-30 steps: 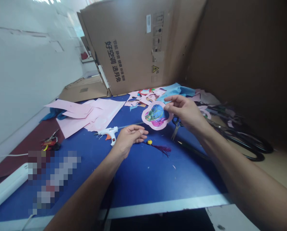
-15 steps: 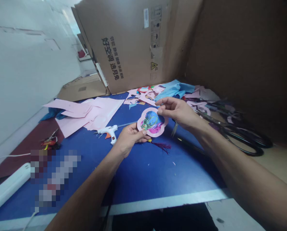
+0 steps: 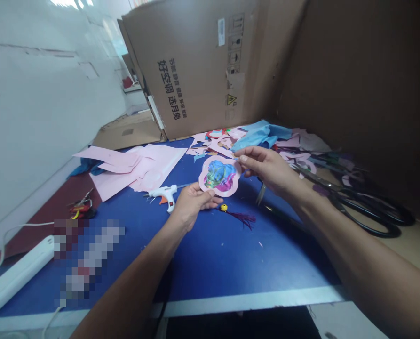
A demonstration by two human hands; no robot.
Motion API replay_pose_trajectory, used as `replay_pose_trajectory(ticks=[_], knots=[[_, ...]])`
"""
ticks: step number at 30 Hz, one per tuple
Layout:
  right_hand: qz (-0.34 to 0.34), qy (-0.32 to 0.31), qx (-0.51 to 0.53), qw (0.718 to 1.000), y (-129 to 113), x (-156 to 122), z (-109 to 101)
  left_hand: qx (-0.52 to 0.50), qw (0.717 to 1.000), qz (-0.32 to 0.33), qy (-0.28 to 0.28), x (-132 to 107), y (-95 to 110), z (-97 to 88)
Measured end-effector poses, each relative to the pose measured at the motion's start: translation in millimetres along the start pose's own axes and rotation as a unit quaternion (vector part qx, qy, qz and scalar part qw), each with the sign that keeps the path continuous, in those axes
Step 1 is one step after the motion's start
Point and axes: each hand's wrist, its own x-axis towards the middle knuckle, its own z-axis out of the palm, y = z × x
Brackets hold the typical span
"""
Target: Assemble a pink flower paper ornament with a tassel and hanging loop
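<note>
A flower-shaped pink ornament (image 3: 219,175) with a shiny blue, green and magenta padded centre is held up over the table. My left hand (image 3: 193,205) grips its lower left edge, thumb on the front and fingers behind. At its upper right edge is my right hand (image 3: 262,165), thumb and index finger brought together; whatever they pinch is too small to make out. Just below the ornament appear a yellow bead (image 3: 224,207) and a dark purple tassel (image 3: 244,219); how they join it is hidden.
Left of the ornament lies a white glue gun (image 3: 166,195), with pink sheets (image 3: 139,165) beyond. Paper scraps (image 3: 217,143) and blue cloth (image 3: 262,134) lie before a large cardboard box (image 3: 202,70). Black-handled scissors (image 3: 368,212) are at right, a white power strip (image 3: 19,275) at left.
My right hand has shifted from over the ornament's upper right face to just beyond its edge, uncovering more of the centre. The yellow bead shows more fully. The whole view has shifted slightly.
</note>
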Motion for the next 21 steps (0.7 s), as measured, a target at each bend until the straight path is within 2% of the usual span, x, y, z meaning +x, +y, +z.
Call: replay_pose_trajectory(ticks=[9, 21], knots=[[0.004, 0.001, 0.014, 1.0, 1.1, 0.0, 6.3, -0.005, 0.999, 0.006, -0.044, -0.1, -5.1, -1.3], [0.011, -0.001, 0.011, 1.0, 0.1, -0.9, 5.7, -0.025, 0.999, 0.01, -0.043, -0.7, -1.5, -1.5]])
